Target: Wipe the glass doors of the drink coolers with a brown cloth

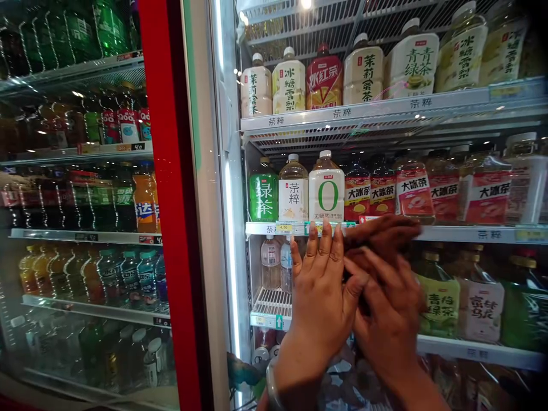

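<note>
My left hand is raised in the middle with its fingers stretched upward, palm toward the drinks cooler. It looks flat against the clear door pane, holding nothing. Beside it on the right, my right hand is blurred, with fingers bent over a dark brown, cloth-like bundle. The bundle's lower part is hidden behind my fingers. Just above my left fingertips stand a white bottle with a green "0", a white-labelled tea bottle and a green tea bottle.
More bottles fill the upper shelf and the lower right shelf. A red and white upright frame stands at left. Beyond it is another cooler, with several shelves of soft drinks. Bright light strips run along the cooler's left side.
</note>
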The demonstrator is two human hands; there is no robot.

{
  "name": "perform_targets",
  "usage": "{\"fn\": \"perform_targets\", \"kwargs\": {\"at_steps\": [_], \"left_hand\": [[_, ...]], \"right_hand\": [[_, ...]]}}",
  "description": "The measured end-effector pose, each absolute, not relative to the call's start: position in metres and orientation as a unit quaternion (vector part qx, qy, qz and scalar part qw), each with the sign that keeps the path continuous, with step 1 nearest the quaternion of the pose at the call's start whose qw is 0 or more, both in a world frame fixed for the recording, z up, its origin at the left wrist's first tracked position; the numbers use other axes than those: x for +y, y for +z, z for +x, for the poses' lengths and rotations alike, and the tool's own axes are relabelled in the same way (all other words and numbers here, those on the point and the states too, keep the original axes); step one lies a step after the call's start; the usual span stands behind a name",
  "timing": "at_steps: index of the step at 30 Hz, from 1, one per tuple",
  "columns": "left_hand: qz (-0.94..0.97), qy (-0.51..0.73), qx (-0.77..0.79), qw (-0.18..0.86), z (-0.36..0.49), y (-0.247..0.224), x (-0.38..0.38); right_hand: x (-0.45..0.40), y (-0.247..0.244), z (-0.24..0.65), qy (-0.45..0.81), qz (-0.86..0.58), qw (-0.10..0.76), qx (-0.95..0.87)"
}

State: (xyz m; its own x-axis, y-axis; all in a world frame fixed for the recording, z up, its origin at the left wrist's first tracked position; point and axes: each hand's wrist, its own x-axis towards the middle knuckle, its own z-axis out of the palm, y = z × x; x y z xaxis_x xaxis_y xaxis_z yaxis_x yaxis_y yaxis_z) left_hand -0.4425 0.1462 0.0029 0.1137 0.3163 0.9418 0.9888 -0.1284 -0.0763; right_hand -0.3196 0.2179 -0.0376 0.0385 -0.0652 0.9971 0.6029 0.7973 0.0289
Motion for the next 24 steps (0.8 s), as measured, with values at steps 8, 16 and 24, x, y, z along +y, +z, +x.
{"fn": "perform_targets", "kwargs": {"at_steps": [8,16,24], "left_hand": [[-0.638,-0.428,-0.529,0.361,-0.448,0.0,0.143],[-0.633,-0.434,-0.519,0.374,-0.449,-0.005,0.143],[-0.649,-0.429,-0.498,0.384,-0.455,-0.008,0.136]], "right_hand": [[0.227,-0.031,-0.307,-0.209,-0.246,0.761,-0.562],[0.22,-0.046,-0.325,-0.239,-0.095,0.701,-0.665],[0.215,-0.038,-0.326,-0.209,-0.158,0.731,-0.63]]}}
